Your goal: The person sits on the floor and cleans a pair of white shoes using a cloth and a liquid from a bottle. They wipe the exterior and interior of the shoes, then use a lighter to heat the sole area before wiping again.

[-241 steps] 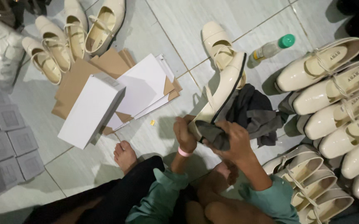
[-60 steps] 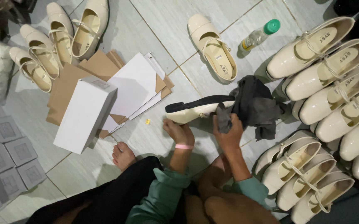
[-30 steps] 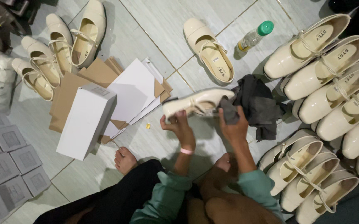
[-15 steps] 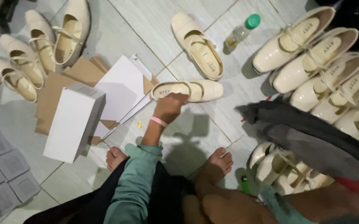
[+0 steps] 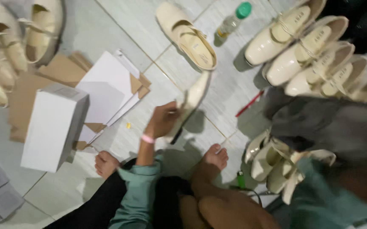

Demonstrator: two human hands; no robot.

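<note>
Tiled floor (image 5: 107,25): pale grey, crossed by thin grout lines; everything listed below lies on it.

Dark grey cloth (image 5: 332,127): a large blurred fold across the right side of the view, close to the camera. The right arm in a teal sleeve reaches out under it; the right hand is not seen, so its fingers cannot be told.

White shoebox (image 5: 54,127): closed, lid on, lying at left on flattened brown cardboard (image 5: 26,91) (contents hidden). Beside it, loose white paper sheets (image 5: 107,91) fan out over the cardboard.

Row of cream shoes (image 5: 310,55): glossy strapped pairs packed side by side at upper right. A second cluster of cream shoes (image 5: 268,159) sits lower right, just beside the bare right foot (image 5: 215,157).

Cream shoes at upper left (image 5: 39,29): several, blurred, well apart from the hands.

Single cream strapped shoe (image 5: 190,36): lying sole down, opening upward, at top centre.

Held cream shoe (image 5: 190,104): tipped on edge, dark sole edge showing, just below the single shoe and above the floor. The left hand (image 5: 162,121) has its fingers closed around the heel end; a pink band circles the wrist.

Plastic bottle with green cap (image 5: 233,20): lying near the shoe row.

Red pen (image 5: 249,104): on the tiles, between held shoe and cloth.

Green lighter (image 5: 240,179): upright beside the right foot.
</note>
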